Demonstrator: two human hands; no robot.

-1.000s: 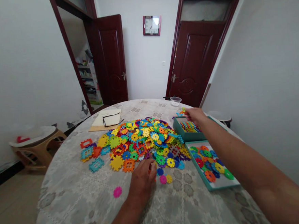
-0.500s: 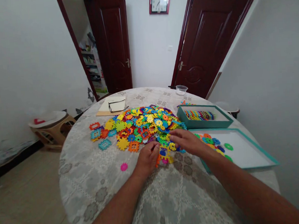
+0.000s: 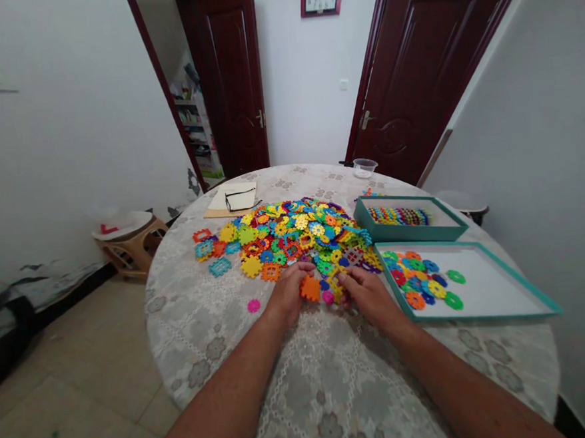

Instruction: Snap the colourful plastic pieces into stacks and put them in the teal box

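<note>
The round table (image 3: 304, 385) is supporting a multicolored piece pile (image 3: 301, 223), a pad (image 3: 216, 203), a clear bowl (image 3: 365, 166), a teal box (image 3: 414, 233) and a shallow tray (image 3: 497, 281).

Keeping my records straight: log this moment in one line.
left hand: at orange piece, grip unclear; right hand: holding yellow piece; colourful pile: beyond hands; flat tray: coloured discs inside

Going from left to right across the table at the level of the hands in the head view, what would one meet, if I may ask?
Lone pink disc, left hand, orange piece, second pink disc, yellow piece, right hand, shallow teal-rimmed tray.
</note>
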